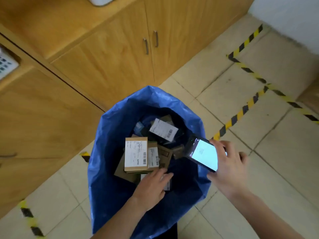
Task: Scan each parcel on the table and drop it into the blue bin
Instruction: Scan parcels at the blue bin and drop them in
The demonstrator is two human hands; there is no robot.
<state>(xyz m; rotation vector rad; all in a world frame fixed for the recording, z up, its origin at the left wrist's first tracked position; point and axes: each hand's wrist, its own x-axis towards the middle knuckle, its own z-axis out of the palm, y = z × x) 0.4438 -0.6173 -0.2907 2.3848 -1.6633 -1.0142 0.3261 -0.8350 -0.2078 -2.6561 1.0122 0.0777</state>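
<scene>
A tall blue woven-plastic bin [110, 152] stands on the pale tiled floor [276, 152] and fills the middle of the view down to 6 o'clock. Parcels lie heaped inside it. A brown cardboard box with a white barcode label [136, 154] lies flat on top of the heap near the centre. A dark pouch with a white shipping label [163, 129] lies at its 1 o'clock, deeper in the bin.

The left hand [151, 187] reaches over the bin's mouth from 6 o'clock, palm down. Its grip is slack, with straight fingers around nothing. Whether the fingertips touch the parcels beneath cannot be told.

The right hand [227, 168], at 4 o'clock over the bin's rim, has its grip closed around a black handheld scanner with a lit pale screen [203, 154], whose top end points toward 10 o'clock.

Light wooden cabinets [112, 57] run from 9 to 12 o'clock. Yellow-and-black hazard tape [241, 111] crosses the floor at 2 o'clock.
</scene>
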